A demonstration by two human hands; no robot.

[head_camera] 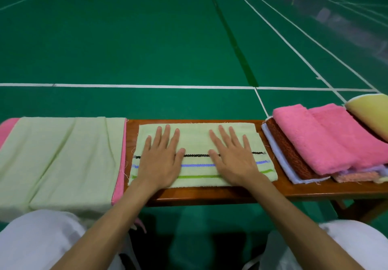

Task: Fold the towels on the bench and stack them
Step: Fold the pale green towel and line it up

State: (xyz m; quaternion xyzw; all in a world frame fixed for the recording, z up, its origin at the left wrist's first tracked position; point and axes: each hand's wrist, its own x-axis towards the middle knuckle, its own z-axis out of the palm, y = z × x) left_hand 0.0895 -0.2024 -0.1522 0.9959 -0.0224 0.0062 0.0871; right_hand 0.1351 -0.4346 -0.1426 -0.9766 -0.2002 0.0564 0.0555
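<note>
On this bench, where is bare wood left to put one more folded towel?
Hardly any. Bare bench shows as a gap between the striped towel and the pink-topped stack, a slit beside the spread green towel, and the front edge. Left hand and right hand press the middle.

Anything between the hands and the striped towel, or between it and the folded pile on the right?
No. The left hand and right hand lie flat on the striped towel, touching it. Between it and the folded pile only a narrow strip of bare bench shows; nothing visible blocks the way.
</note>
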